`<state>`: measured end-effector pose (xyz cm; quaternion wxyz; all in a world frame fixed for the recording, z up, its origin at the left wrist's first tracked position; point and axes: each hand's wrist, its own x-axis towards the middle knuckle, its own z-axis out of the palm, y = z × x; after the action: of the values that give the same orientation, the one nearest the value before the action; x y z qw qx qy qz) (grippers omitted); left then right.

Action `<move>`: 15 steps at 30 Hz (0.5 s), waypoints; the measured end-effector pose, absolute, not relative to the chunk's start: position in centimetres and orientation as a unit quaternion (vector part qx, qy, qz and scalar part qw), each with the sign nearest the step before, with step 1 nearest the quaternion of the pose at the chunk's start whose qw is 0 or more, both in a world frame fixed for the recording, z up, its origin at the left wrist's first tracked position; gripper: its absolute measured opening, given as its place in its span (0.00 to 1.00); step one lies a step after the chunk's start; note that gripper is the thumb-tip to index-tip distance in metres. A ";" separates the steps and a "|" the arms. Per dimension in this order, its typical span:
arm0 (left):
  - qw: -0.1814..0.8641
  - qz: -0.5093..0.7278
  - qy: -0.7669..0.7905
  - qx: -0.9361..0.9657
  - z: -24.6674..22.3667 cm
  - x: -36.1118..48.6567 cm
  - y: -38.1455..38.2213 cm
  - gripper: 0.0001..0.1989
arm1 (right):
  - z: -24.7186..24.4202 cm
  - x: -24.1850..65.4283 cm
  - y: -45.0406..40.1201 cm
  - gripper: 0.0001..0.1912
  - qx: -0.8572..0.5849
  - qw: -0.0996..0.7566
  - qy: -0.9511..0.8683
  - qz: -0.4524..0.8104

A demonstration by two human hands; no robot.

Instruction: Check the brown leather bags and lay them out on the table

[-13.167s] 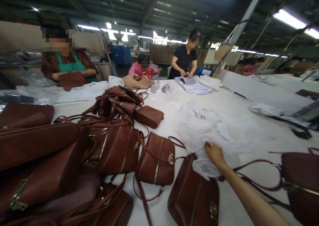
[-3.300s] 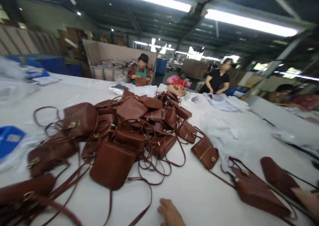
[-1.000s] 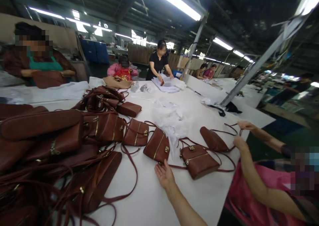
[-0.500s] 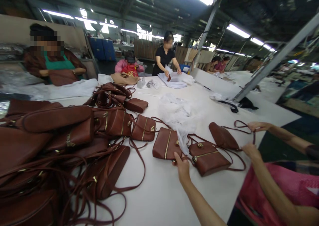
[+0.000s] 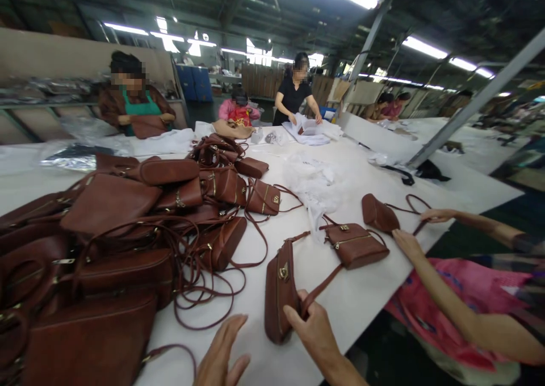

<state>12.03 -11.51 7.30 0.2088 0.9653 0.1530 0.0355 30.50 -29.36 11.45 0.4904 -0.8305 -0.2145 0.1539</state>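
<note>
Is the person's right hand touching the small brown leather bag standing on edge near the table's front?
Touching. The head view shows the right hand with fingers wrapped around the small brown leather bag.

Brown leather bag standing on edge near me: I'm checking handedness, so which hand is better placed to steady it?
Right hand: it already grips the brown leather bag; the left hand hovers open beside it.

We see through a single head-worn camera, looking forward and down along the white surface (image 5: 340, 312). Our own hands sit nearest, at the bottom edge, the bag heap fills the left, and co-workers stand at the far end. The wide lens bends the roof lights overhead.
</note>
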 end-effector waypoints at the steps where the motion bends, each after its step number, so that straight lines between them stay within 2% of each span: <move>1: 0.212 0.083 0.095 0.969 8.1 13.2 -11.7 0.30 | 11.3 29.0 -29.2 0.09 -0.822 0.489 -0.237 0.167; 4: 0.173 0.171 -0.041 0.969 10.4 16.4 -12.4 0.31 | 10.8 25.4 -29.3 0.06 -0.787 0.484 -0.319 0.212; 7: 0.126 0.128 -0.131 0.975 10.8 18.5 -12.4 0.20 | 10.2 23.9 -30.0 0.12 -0.740 0.513 -0.326 0.287; 9: 0.107 0.099 -0.146 0.978 10.2 19.1 -12.0 0.10 | 9.5 24.2 -30.8 0.21 -0.689 0.571 -0.242 0.375; 12: 0.077 0.124 -0.140 0.979 9.1 19.0 -11.3 0.07 | 7.6 26.4 -32.5 0.31 -0.581 0.670 -0.051 0.459; 15: 0.065 0.186 -0.153 0.968 8.5 18.0 -10.9 0.07 | 5.3 30.0 -34.9 0.30 -0.559 0.722 0.155 0.377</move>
<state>18.01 -10.91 8.49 0.0655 0.9684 -0.1528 0.1861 30.05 -34.93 5.27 0.7222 -0.5589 0.1553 0.3767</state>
